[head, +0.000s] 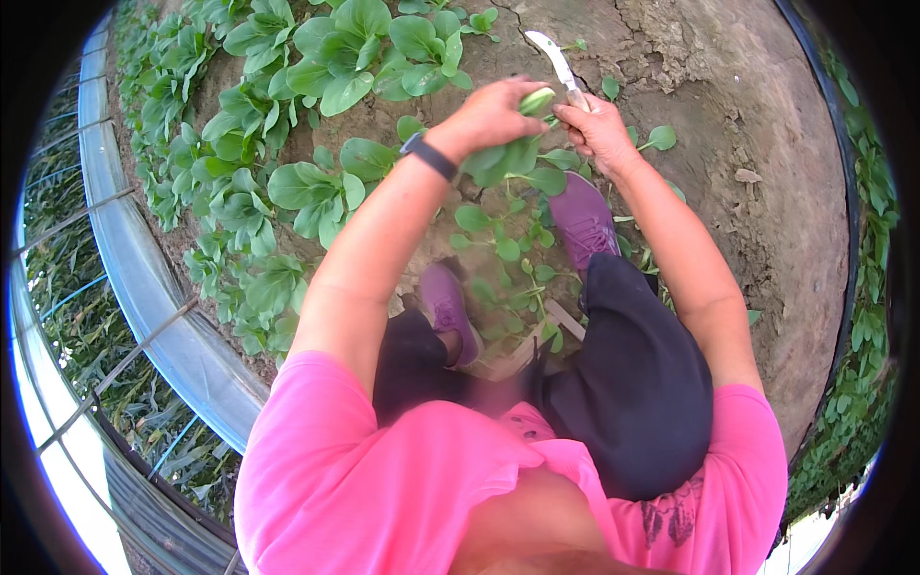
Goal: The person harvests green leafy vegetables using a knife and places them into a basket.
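Note:
My left hand (499,118), with a dark band on its wrist, is closed round a leafy green plant (507,159). The plant's pale stem end points up and right, and its broad leaves hang below the hand. Close on the right, my right hand (596,129) grips the light handle of a knife with a curved blade (552,54). The blade points up and left, above the plant's stem end. Thumb and fingertips of the right hand are near the stem; whether they touch it I cannot tell.
Rows of leafy green plants (345,57) grow in cracked soil (755,144) ahead and to the left. Small plants and loose leaves (508,248) lie between my purple shoes (583,219). Plastic sheeting (154,266) curves along the left; a dark edging strip (853,208) borders the soil at right.

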